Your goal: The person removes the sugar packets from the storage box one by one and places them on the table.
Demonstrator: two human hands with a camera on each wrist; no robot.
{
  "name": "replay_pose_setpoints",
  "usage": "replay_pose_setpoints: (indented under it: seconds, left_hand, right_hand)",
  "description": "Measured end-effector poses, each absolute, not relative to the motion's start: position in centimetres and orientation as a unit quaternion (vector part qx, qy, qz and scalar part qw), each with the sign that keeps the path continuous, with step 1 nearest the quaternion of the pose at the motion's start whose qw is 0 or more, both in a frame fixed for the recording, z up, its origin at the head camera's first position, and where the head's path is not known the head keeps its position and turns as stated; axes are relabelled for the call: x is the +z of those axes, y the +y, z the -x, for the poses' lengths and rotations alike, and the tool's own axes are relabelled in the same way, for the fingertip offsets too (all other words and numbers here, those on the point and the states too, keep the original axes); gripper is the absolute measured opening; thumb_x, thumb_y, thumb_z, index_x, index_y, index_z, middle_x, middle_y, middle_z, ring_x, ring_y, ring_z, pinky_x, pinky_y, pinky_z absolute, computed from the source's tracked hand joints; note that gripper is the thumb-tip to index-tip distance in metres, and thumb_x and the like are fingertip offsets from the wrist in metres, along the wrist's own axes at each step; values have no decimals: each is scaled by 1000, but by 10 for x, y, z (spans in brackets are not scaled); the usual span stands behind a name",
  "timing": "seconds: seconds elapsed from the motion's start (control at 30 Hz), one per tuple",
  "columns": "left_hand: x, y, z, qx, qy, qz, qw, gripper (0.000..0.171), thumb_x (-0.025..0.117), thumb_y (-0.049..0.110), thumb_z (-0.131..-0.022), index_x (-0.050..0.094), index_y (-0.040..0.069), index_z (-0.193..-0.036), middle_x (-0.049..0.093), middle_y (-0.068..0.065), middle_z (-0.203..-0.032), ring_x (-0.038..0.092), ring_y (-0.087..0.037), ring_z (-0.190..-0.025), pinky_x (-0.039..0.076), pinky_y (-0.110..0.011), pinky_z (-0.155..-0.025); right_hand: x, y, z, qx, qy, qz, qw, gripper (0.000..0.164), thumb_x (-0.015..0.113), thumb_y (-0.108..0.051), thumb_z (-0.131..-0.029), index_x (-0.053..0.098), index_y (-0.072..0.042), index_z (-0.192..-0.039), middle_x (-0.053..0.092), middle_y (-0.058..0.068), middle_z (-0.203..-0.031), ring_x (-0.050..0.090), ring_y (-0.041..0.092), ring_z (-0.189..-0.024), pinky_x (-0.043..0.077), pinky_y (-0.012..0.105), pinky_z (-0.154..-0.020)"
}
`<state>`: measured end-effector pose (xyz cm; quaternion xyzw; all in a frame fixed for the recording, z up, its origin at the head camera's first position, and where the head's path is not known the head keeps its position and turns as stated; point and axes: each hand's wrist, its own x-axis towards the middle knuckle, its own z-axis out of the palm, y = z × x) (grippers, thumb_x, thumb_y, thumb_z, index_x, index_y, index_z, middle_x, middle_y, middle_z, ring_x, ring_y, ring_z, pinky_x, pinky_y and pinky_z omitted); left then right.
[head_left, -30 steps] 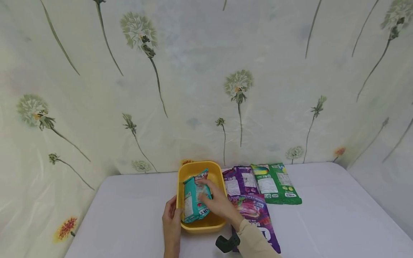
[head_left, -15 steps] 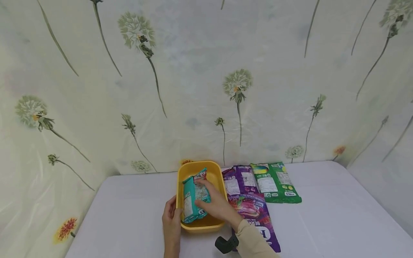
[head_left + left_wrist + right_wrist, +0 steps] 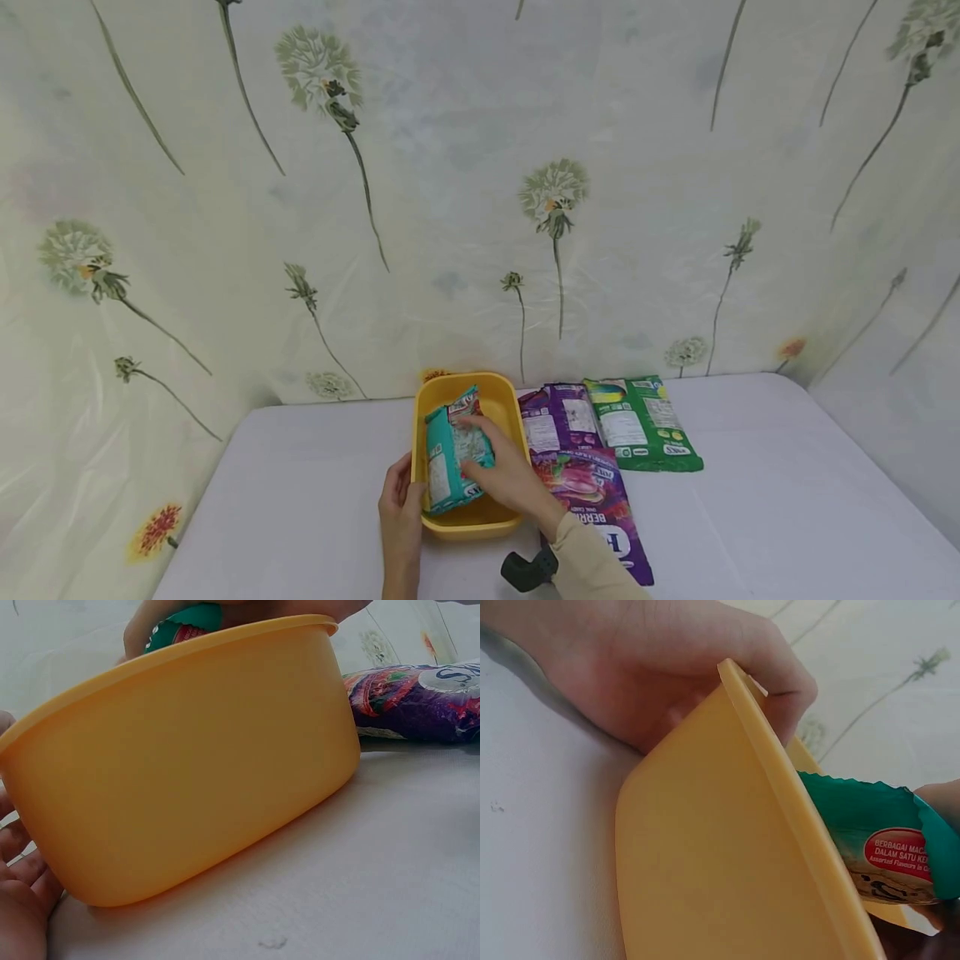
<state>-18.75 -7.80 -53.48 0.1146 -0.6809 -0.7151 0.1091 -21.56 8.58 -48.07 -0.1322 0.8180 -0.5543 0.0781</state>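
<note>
A yellow plastic basin [image 3: 471, 532] stands on the white-covered table, one teal candy bag [image 3: 441, 468] inside it. My left hand [image 3: 400, 518] grips the basin's left side, and in the right wrist view its thumb [image 3: 791, 697] hooks over the rim. Reaching in from the right, my right hand [image 3: 513, 479] holds the teal bag, thumb and forefinger spread across its printed face. The bag lies slanted, its upper end near the far right of the basin. In the left wrist view the basin wall [image 3: 187, 772] hides most of the bag.
Right of the basin lie two purple candy bags, one nearer [image 3: 592, 512] and partly under my right forearm, one farther back [image 3: 564, 421]. A green candy bag [image 3: 648, 429] lies beside them. A dandelion-print sheet [image 3: 450, 208] hangs behind the table.
My right thumb and the teal bag have shifted slightly inside the basin. My left hand and the basin stay in place, as do the other bags.
</note>
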Motion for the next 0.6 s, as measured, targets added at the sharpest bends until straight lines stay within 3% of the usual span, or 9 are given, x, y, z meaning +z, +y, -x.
replay_pose_setpoints:
  seconds: [0.43,0.6]
  left_hand:
    - [-531,-77,189,-713,-682,-123,104,44,48,3,-88,51,9,-132,51,-12,-139,46,-23,-132,43,-28,-105]
    - [-533,-77,189,-709,-685,-130,101,44,48,3,-87,52,11,-131,52,-10,-138,47,-21,-131,44,-23,-103]
  right_hand:
    - [-479,88,215,-609,785,95,67,50,58,-17,-91,42,-34,-135,43,6,-140,56,23,-103,56,32,-82]
    - [-467,88,211,-636,766,68,62,50,57,-12,-91,44,-29,-135,44,7,-140,55,24,-103,56,32,-78]
